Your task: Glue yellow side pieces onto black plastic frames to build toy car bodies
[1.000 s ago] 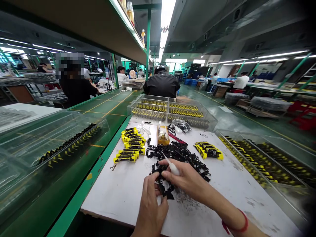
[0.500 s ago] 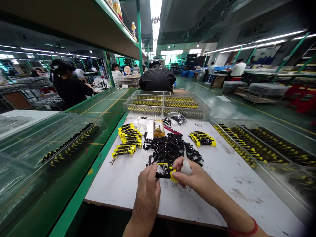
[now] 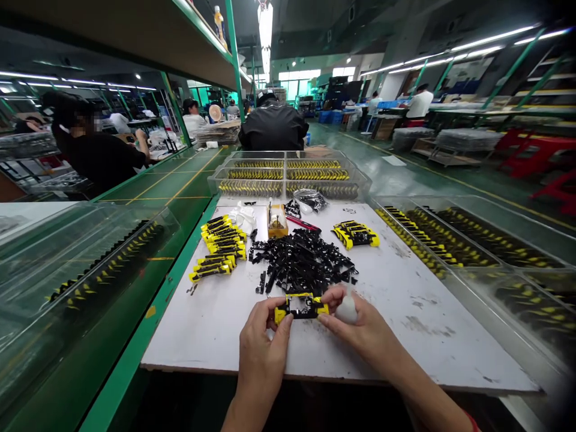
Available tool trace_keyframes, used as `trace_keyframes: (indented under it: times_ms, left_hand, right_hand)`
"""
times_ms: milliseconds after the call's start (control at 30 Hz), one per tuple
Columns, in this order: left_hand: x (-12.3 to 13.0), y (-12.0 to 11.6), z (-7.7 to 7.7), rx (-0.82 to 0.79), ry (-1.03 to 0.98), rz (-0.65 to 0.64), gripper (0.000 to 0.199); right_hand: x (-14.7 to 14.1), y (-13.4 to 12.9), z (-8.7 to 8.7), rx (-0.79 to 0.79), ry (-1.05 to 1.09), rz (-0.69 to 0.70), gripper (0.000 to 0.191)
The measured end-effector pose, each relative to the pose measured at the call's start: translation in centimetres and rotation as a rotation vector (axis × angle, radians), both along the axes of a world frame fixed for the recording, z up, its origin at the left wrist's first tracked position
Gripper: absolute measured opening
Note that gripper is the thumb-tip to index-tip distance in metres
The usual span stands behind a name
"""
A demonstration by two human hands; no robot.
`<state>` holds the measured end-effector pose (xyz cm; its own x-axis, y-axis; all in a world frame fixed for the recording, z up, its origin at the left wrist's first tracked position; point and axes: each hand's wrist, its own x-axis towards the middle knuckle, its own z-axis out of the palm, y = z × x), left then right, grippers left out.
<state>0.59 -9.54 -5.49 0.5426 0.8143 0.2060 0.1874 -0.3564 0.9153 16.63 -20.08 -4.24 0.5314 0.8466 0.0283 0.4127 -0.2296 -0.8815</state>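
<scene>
Between my two hands is a black-and-yellow plastic frame (image 3: 302, 307) with an opening in its middle, held level just above the white board (image 3: 211, 336). My left hand (image 3: 263, 336) pinches its left yellow end between thumb and fingers. At the right yellow end, my right hand (image 3: 355, 321) grips with thumb and fingertip. A small white squeeze bottle (image 3: 347, 309) with a thin nozzle pointing up is also tucked in my right hand. Just beyond lies a heap of small black plastic parts (image 3: 301, 258).
Black-and-yellow frames are stacked left (image 3: 220, 246) and right (image 3: 355, 234) of the heap. Behind it stand an amber box (image 3: 278, 222) and a red tool (image 3: 302, 223). Clear trays of parts sit behind (image 3: 216, 186) and right (image 3: 450, 279). Co-workers sit farther off.
My left hand has shifted onto the frame's left end, and the frame now lies level with both yellow ends showing. The camera view has turned slightly.
</scene>
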Motion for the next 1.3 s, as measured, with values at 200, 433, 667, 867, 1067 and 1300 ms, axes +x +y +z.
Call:
trace_keyframes:
  times_ms: [200,433,667,867,1067,1300]
  left_hand:
    - [0.9,-1.2,-0.3,-0.087,0.062,0.021,0.024]
    - [1.6,-1.7,-0.8,-0.110,0.104,0.023,0.020]
    - [1.2,-1.1,-1.2,-0.135,0.100,-0.008,0.029]
    - [1.3,-0.9,-1.4,-0.099,0.101,-0.036,0.031]
    - [1.8,-1.6,-1.3,-0.086,0.081,0.058,0.027]
    - [2.7,-1.8,-1.5,-0.157,-0.021,0.046,0.043]
  right_hand:
    - [-0.1,-1.1,-1.4,-0.049,-0.058,-0.109,0.020]
    - [-0.2,-1.3,-2.0,-0.049,-0.094,-0.135,0.017]
    - [-0.2,-1.2,-1.8,-0.080,-0.108,-0.146,0.016]
    - [-0.2,-1.2,-1.6,-0.068,-0.136,-0.151,0.014]
    - [-0.5,-1.2,-1.2,-0.066,-0.134,-0.152,0.012]
    - [0.5,-2.1,0.1,-0.049,-0.104,-0.127,0.015]
